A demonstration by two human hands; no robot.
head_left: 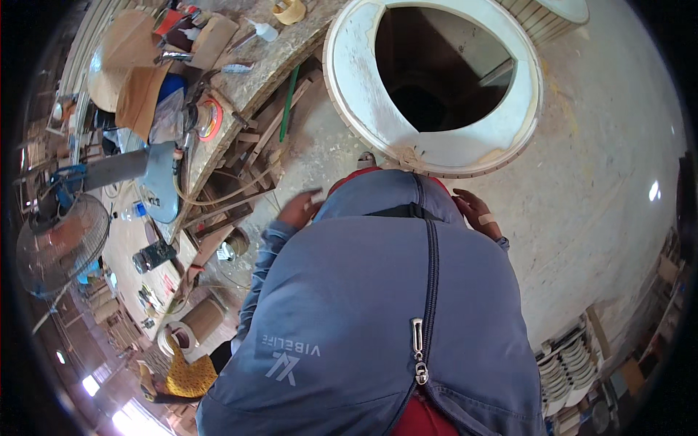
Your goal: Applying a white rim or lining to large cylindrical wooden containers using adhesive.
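Observation:
My left hand [298,209] hangs beside my grey-blue zipped jacket [349,291], its fingers loosely stretched and nothing in them. On the other side, my right hand [475,209] rests near the jacket's hem, fingers apart and empty, with a pale strip of plaster on it. Ahead of me stands a large round hollow piece [454,150] with a white top ring and a wide oval opening. Its inside is dark. Neither hand touches it.
A cluttered workbench [269,69] runs along the left, holding a glue bottle [263,30] and a roll of tape [210,120]. Further left is a standing fan [62,243]. A person in yellow [190,372] is at lower left. Curved white pieces [571,374] are stacked lower right.

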